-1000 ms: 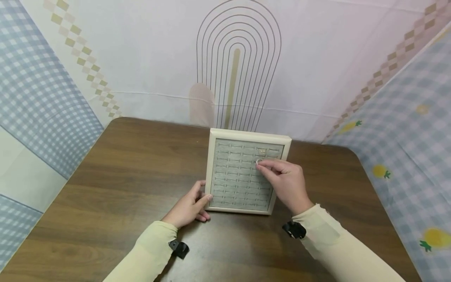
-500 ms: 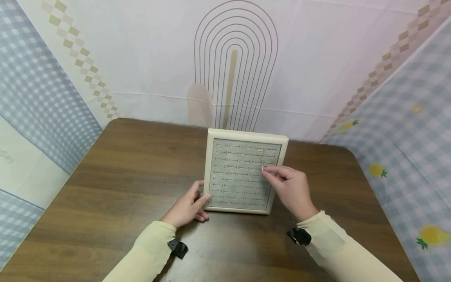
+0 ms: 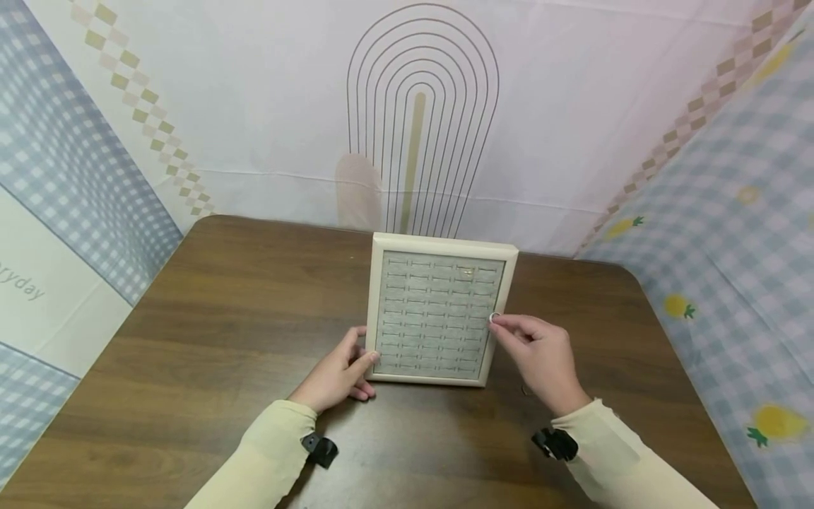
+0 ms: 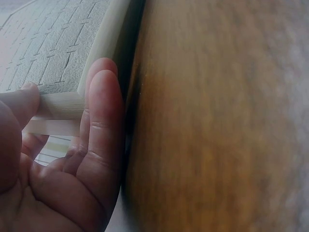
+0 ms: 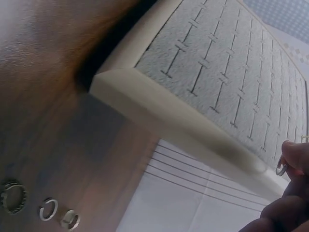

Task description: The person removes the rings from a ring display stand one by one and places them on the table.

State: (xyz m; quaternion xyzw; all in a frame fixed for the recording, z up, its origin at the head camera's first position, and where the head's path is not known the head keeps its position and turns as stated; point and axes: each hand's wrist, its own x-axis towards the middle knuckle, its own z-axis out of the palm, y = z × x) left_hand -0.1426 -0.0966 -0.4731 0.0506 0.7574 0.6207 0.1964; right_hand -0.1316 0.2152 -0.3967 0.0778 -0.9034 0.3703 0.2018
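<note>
A ring display board [image 3: 445, 245] with a cream frame and a grey slotted pad leans back, its lower edge down on the table. My left hand [image 3: 333, 371] grips its lower left corner, thumb on the front of the frame and other fingers behind and under it. Between thumb and forefinger, my right hand [image 3: 543, 357] pinches a silver ring [image 5: 281, 167] near the board's right edge. One gold-coloured ring [image 3: 468, 272] sits in a slot at the pad's upper right. The other slots in sight hold no ring.
In the right wrist view, a dark patterned ring [image 5: 13, 197], a slim silver ring [image 5: 48, 210] and a wider-topped ring [image 5: 70, 220] lie on the wooden table [image 3: 254, 297]. Behind the table hangs a printed white cloth [image 3: 273, 106], with checked cloth at both sides.
My right hand has drawn the silver ring from in front of the upper right slots down and right to the board's right edge. The left hand keeps its grip on the corner.
</note>
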